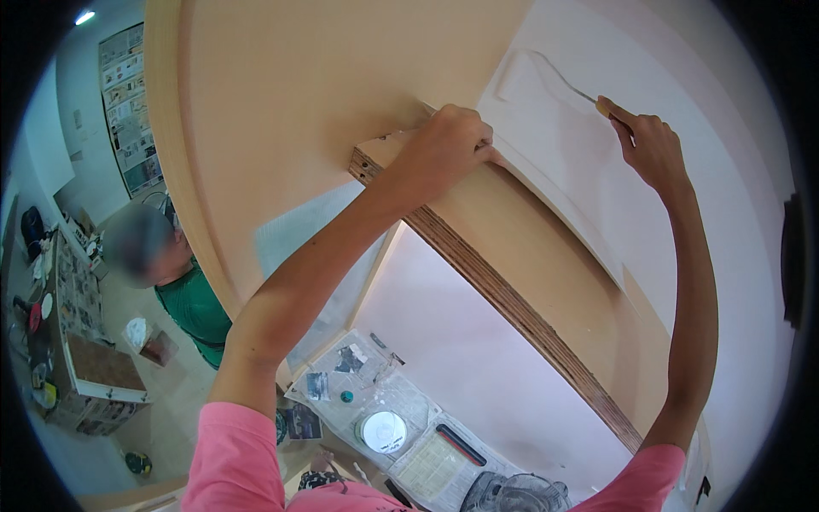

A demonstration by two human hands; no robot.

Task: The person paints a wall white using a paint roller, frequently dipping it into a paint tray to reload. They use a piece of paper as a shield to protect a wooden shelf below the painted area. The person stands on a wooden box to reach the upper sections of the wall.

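My right hand (652,144) grips the handle of a small paint roller (569,86); its thin wire frame runs up and left to a pale roller sleeve against the white wall (588,147). My left hand (454,144) rests with bent fingers on the far edge of a wooden plywood shelf (544,275), near its upper left end; whether it holds anything is hidden. The shelf has a layered, unpainted edge facing me. Behind its end stands a light wooden panel (320,83).
Below lie a plastic-covered surface (422,409) with a round white-lidded container (384,432), a dark tool with a red stripe (461,445) and a fan (524,493). A person in a green shirt (195,307) is at the left, beyond the panel. A paper-covered cabinet (105,365) stands farther left.
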